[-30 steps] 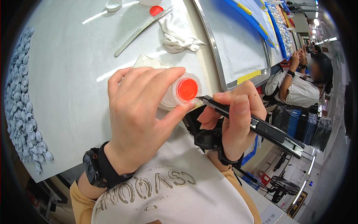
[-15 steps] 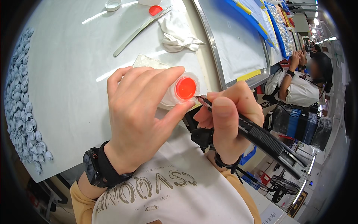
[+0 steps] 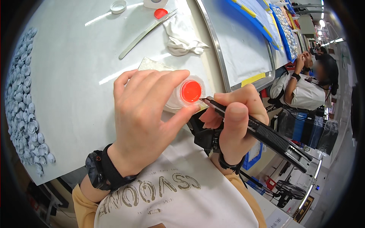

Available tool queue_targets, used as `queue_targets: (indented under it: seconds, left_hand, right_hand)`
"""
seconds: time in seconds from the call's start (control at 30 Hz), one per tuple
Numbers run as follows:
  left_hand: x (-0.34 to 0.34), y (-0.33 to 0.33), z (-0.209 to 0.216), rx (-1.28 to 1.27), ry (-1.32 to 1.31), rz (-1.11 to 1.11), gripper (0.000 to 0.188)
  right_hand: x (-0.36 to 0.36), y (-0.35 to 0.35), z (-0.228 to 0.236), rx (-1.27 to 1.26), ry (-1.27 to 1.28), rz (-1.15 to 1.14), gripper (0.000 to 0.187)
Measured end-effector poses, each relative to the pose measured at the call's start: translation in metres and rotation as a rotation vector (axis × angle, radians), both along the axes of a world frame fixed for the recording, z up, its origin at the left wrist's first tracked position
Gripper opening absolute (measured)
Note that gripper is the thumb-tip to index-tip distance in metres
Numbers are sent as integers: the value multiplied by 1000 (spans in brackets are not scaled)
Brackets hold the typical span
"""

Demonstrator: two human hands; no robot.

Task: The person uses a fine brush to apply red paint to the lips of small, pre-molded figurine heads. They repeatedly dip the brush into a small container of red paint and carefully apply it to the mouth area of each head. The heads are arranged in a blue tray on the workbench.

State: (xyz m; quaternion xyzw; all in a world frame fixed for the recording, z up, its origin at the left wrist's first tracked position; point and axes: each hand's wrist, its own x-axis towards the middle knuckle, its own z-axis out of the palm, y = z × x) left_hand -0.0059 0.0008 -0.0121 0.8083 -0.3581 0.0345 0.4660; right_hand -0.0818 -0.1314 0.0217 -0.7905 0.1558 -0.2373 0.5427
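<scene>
Between the thumb and fingers of my left hand (image 3: 140, 106) sits a small translucent jar (image 3: 202, 86), its mouth facing up. Bright red-orange paint-like material (image 3: 191, 91) fills the part of it that shows. My right hand (image 3: 239, 117) grips a black utility knife (image 3: 275, 140) with a ridged handle. The knife's pointed tip meets or nearly meets the jar's rim at its lower right; exact contact is hard to make out. A pale flat block (image 3: 154, 64) lies partly hidden behind my left hand.
Beyond my hands lie a metal spatula (image 3: 144, 36), a red disc (image 3: 160, 13), a white cloth (image 3: 184, 40) and a white lid (image 3: 118, 6). Many grey shell-like pieces (image 3: 28, 102) line the table's left edge. A metal tray (image 3: 247, 57) is at right; a co-worker (image 3: 308, 89) sits beyond.
Both hands and the jar appear slightly farther right and lower, as do the table items. The knife's rear end has swung a little, while its tip stays by the rim.
</scene>
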Motion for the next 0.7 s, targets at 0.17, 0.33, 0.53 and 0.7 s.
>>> queue_targets:
  seconds: [0.17, 0.33, 0.53, 0.7]
  left_hand:
    - [1, 0, 1, 11, 25, -19, 47]
    - [3, 0, -1, 6, -4, -25, 45]
    - [3, -1, -3, -3, -12, -4, 42]
    - [3, -1, -3, -8, -9, -2, 41]
  right_hand:
    - [-4, -2, -2, -4, -9, 5, 37]
    - [-5, -1, 0, -62, 15, 29, 38]
    - [-5, -2, -3, -190, -17, 63, 35]
    - [-7, -5, -6, -122, -16, 74, 28]
